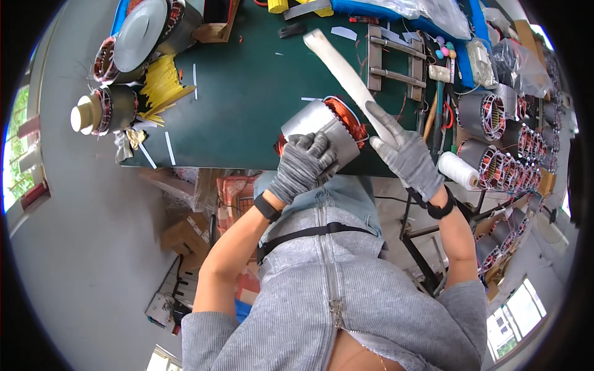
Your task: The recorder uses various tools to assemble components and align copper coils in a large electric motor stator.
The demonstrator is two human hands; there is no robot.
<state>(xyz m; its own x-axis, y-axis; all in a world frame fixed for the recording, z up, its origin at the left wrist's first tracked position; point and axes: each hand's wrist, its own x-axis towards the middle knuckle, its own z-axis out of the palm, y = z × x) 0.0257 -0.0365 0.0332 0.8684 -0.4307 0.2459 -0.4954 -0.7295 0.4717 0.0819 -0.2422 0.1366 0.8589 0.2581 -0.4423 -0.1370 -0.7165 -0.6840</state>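
A motor stator [317, 121], a silver metal cylinder with orange-red copper windings bulging from both ends, lies on its side near the table's front edge. My left hand [304, 166], in a grey glove, grips it with the fingers curled over its near side. In my gloved right hand [409, 159] is a long, flat, off-white stick [339, 68], held by its lower end, with the forefinger laid along it. The stick slants up and left over the table, its lower part passing by the stator's right-hand windings. Part of its grip is hidden by the hand.
On the dark green table [235, 111] lie yellow strips [162, 83] and another stator [117, 108] at left. A metal frame [396, 62], a mallet [440, 74] and a white thread spool [458, 170] are at right. Several wound stators [484, 116] stand beyond.
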